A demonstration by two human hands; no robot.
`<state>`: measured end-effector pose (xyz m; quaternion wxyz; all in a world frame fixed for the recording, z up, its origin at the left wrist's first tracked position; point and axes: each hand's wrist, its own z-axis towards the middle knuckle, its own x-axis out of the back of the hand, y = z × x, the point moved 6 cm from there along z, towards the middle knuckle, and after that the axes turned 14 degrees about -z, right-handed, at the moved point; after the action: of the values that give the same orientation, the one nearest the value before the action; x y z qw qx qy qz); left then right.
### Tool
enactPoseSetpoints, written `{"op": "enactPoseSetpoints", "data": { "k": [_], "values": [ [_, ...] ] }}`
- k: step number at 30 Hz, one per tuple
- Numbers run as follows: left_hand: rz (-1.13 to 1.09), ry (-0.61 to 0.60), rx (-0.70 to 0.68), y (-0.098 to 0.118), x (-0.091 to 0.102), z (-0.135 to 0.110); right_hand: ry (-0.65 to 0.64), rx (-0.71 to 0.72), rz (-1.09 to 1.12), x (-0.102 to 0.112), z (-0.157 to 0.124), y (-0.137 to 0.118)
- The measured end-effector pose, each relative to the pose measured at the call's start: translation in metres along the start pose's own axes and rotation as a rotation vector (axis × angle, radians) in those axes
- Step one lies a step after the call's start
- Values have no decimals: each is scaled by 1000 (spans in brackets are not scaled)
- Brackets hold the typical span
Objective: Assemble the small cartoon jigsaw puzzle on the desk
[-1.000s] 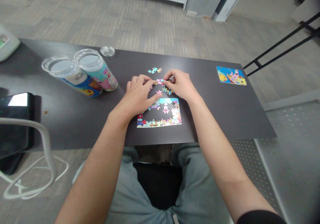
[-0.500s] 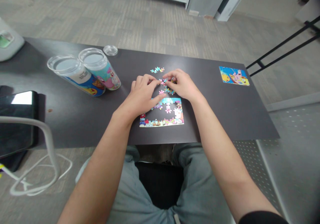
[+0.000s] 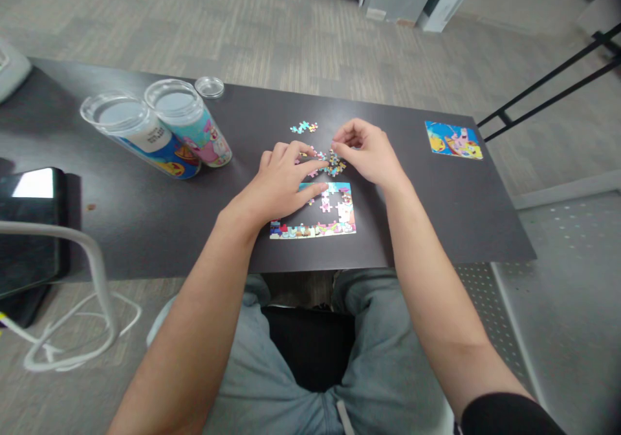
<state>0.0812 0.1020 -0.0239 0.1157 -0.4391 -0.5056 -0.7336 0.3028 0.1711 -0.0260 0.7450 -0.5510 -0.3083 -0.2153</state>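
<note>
A partly assembled jigsaw puzzle (image 3: 315,231) lies on the dark table, its border mostly joined around a bare middle. Just beyond its top edge is a pile of loose puzzle pieces (image 3: 334,165). My left hand (image 3: 279,186) spreads open, its fingertips over the loose pieces and its thumb at the puzzle's top edge. To the right of the pile, my right hand (image 3: 366,150) has thumb and forefinger pinched together; whatever is between them is too small to make out. Farther back lies a small group of turquoise puzzle pieces (image 3: 303,127).
Two printed canisters (image 3: 145,137) (image 3: 198,128) with clear rims stand at the left, a clear lid (image 3: 209,86) behind them. A colourful picture card (image 3: 453,140) lies at the right. A black tablet (image 3: 32,228) and a white cable (image 3: 92,273) occupy the left edge.
My right hand has lifted off the pile and shifted right, uncovering the pieces. My left hand's fingers have spread farther over the pieces. The view has tilted slightly.
</note>
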Motion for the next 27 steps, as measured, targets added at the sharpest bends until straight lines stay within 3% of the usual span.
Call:
{"op": "enactPoseSetpoints", "data": {
  "k": [6,14,21,27],
  "values": [
    [-5,-15,10,2,-1,2,-173,-53,166,23,-39,1],
    [-3,13,-12,1,-2,1,-454,-62,163,19,-64,-20],
    [-11,21,-2,-2,-2,2,-507,-77,121,17,-64,-14],
    [-32,29,19,-3,-2,3,-462,-34,2,19,-63,-15]
  ]
}}
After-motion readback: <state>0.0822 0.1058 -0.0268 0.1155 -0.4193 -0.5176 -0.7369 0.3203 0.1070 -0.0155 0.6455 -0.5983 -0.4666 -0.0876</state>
